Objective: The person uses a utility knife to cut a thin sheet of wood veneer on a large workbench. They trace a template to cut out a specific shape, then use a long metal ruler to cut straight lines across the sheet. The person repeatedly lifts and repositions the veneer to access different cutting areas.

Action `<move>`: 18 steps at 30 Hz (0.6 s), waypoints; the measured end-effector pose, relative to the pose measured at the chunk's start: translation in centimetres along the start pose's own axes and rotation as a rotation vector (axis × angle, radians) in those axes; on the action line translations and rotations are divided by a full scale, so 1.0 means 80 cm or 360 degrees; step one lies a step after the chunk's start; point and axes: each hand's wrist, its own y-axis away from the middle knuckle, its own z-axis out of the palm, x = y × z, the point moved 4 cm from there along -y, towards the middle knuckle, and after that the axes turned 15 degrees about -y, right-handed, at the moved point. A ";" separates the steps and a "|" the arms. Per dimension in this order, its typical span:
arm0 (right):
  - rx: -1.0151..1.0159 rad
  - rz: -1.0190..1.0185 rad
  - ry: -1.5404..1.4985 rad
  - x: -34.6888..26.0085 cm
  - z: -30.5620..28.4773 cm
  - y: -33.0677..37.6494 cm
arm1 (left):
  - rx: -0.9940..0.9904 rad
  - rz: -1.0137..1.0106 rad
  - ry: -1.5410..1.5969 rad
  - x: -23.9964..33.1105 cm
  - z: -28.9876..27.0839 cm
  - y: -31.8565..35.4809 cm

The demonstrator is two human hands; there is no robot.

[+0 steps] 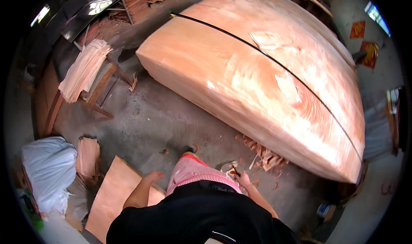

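My left hand [153, 176] hangs by my left side, just above the edge of a flat wood veneer sheet [112, 192]. Nothing shows in it, and its fingers look loosely extended. On the other side of my body, my right hand [244, 180] is closed around a small dark, thin tool [235, 171], whose exact kind is too small to make out. Ahead and to the right lies a large stack of wood veneer sheets [206, 51], with a long black strip [266, 54] running across its top.
Torn veneer scraps [268, 157] litter the floor along the stack's near edge. To the left, a veneer bundle [85, 70] rests on a wooden stand [102, 87]. A white plastic-covered pile [49, 171] and a smaller veneer bundle [88, 157] stand at the lower left.
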 end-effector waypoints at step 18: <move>0.0179 -0.0389 0.0880 -0.431 0.217 -0.311 | 0.0504 -0.0168 0.0269 -0.355 -0.350 -0.070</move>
